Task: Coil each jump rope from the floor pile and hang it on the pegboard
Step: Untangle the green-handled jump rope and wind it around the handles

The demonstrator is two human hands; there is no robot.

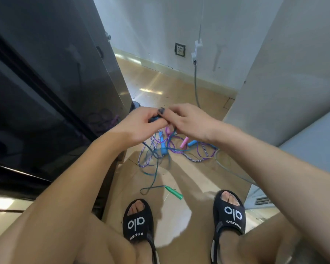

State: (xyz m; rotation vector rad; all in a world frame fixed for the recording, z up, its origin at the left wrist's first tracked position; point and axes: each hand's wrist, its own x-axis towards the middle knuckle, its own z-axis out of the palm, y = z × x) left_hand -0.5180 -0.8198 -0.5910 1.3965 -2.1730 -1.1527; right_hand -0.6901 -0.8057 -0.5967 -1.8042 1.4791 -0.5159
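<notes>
A tangled pile of jump ropes lies on the wooden floor ahead of my feet, with purple-and-white cords, blue handles and pink handles. A teal rope runs up from the floor to my hands; its green handle lies on the floor by my left foot. My left hand and my right hand meet above the pile, both closed on the upper end of the teal rope, where a dark bit shows between the fingers. No pegboard is in view.
A dark glossy cabinet stands close on the left. A white wall panel rises on the right. A grey cable hangs from the back wall beside a socket. My sandalled feet stand near the bottom edge.
</notes>
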